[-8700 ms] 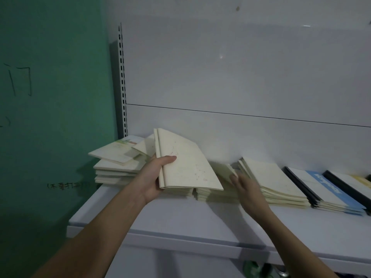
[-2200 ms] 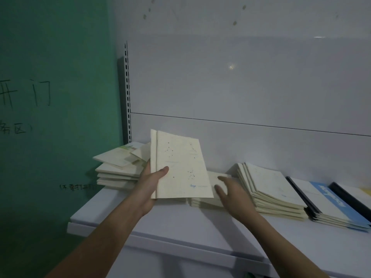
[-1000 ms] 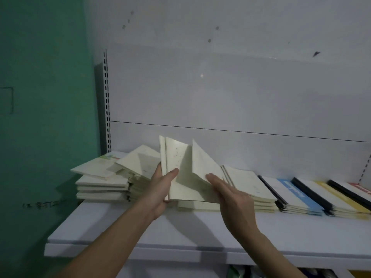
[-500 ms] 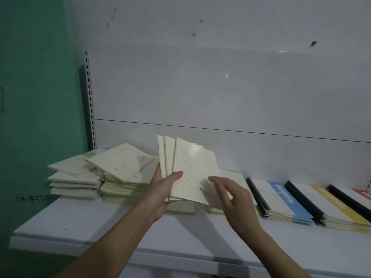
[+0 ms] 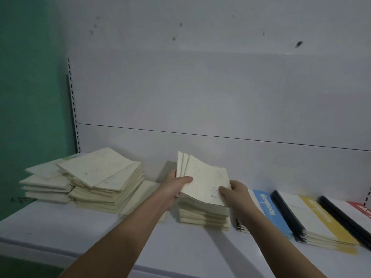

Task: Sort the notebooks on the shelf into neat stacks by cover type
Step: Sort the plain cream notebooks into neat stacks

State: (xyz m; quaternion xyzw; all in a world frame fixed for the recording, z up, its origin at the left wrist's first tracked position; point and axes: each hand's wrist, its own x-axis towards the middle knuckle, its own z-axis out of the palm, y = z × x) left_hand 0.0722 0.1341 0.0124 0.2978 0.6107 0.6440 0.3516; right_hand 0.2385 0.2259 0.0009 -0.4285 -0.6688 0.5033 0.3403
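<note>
A few cream notebooks with dotted covers (image 5: 202,177) sit fanned on top of a cream stack (image 5: 202,215) in the middle of the white shelf (image 5: 100,233). My left hand (image 5: 175,185) grips their left edge, thumb on the top cover. My right hand (image 5: 233,192) holds their right corner, thumb on the cover. To the left lie a messy cream pile (image 5: 102,181) and a lower pile with a green-tinted cover (image 5: 44,183). One cream notebook (image 5: 144,193) lies flat between the piles.
Right of my hands lie black-spined notebooks with a blue band (image 5: 269,207), a yellow band (image 5: 321,215) and a red band (image 5: 361,207). A green wall (image 5: 30,97) closes the left side. The white back panel (image 5: 200,97) stands behind the stacks.
The held cream notebooks came down from upright onto the middle stack. My right hand moved to their right corner. The camera view shifted right, showing more coloured notebooks.
</note>
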